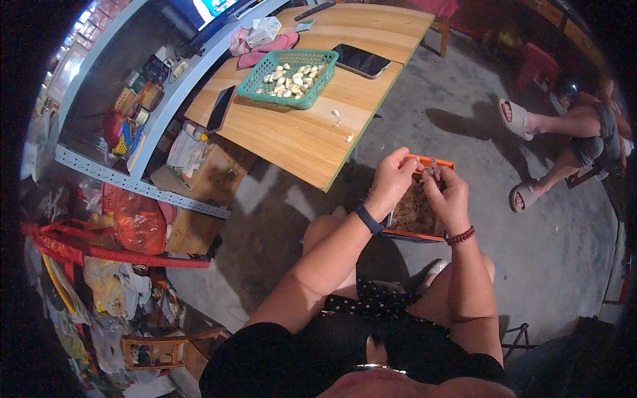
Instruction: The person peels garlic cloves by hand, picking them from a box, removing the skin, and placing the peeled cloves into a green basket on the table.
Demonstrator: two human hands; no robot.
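An orange-edged box with brown, flaky bits inside stands below my hands, in front of my knees. Over its left side, my left hand has thumb and forefinger pinched together; whether something sits between them is hard to tell. My right hand pinches a small, thin brownish object over the box's far right part. Several pale peeled cloves, apparently garlic, lie in a green plastic basket on the wooden table. Small whitish scraps rest near the table's right edge.
Two phones flank the basket. Behind it are pink cloth and a white plastic bag. A blue metal shelf stands left, with a red plastic bag below. At the right sits another person, with sandalled feet on the floor.
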